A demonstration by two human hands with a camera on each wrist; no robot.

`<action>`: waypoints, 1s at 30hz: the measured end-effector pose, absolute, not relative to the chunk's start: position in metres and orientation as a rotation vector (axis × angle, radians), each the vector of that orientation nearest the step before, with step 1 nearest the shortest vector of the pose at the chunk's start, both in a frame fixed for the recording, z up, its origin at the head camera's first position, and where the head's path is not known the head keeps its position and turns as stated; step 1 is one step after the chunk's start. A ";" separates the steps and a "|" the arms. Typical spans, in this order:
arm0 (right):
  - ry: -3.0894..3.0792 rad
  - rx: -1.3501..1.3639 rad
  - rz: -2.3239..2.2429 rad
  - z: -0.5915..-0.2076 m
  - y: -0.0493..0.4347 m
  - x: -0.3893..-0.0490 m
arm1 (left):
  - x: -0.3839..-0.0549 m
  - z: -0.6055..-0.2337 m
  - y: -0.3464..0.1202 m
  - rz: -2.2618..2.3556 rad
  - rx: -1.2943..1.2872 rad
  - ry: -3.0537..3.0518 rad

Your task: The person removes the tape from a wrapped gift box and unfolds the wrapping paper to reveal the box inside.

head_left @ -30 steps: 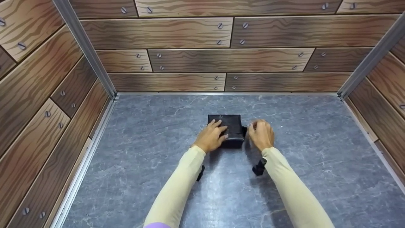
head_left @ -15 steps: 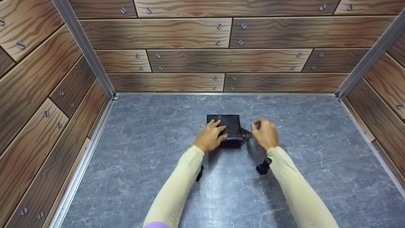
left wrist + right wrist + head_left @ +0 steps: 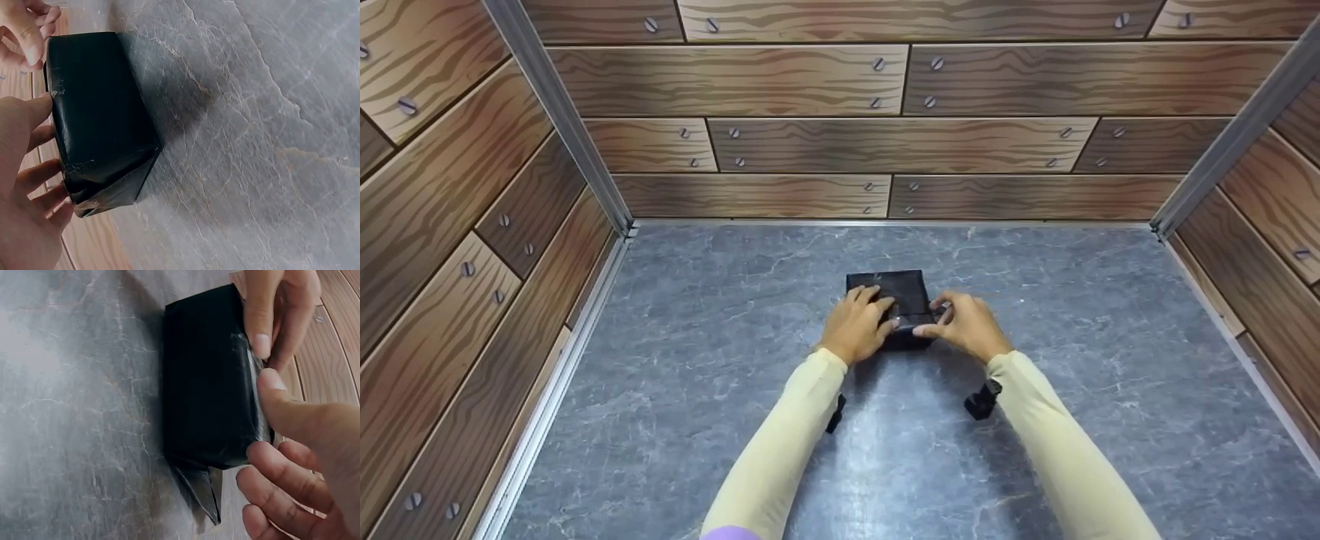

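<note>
A black wrapped box lies on the floor surface, its covering thin, creased and slightly shiny. My left hand rests on its top at the left, fingers spread and thumb near the front edge. At the right end is my right hand, its thumb and forefinger touching the top edge and corner; in the right wrist view its other fingers are loosely bent beside the box. A pointed loose flap of wrapping sticks out from that end. The left wrist view shows folded wrapping at the opposite end.
Grey marbled flooring surrounds the box. Wood-patterned panels rise at the back and both sides, joined by metal corner posts. Each wrist carries a small black camera, such as the right-hand camera.
My right hand pinched the flap and drew it out to the right, then came back in to the box's right edge with thumb and forefinger apart. The box has turned slightly; my left hand stays on it.
</note>
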State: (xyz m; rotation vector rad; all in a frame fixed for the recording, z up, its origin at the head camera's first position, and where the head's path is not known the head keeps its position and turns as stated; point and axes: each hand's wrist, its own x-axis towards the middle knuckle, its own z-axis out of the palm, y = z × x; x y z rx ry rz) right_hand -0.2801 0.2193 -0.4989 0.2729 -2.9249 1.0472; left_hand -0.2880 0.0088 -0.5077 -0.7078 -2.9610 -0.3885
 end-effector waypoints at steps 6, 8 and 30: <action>-2.888 0.288 0.994 -0.503 0.218 -0.280 | -0.285 -0.508 0.009 -0.361 -0.690 -2.933; -2.869 0.279 0.988 -0.504 0.218 -0.279 | -0.284 -0.508 0.008 -0.359 -0.686 -2.925; -2.845 0.202 1.059 -0.511 0.205 -0.279 | -0.276 -0.506 0.002 -0.388 -0.771 -2.874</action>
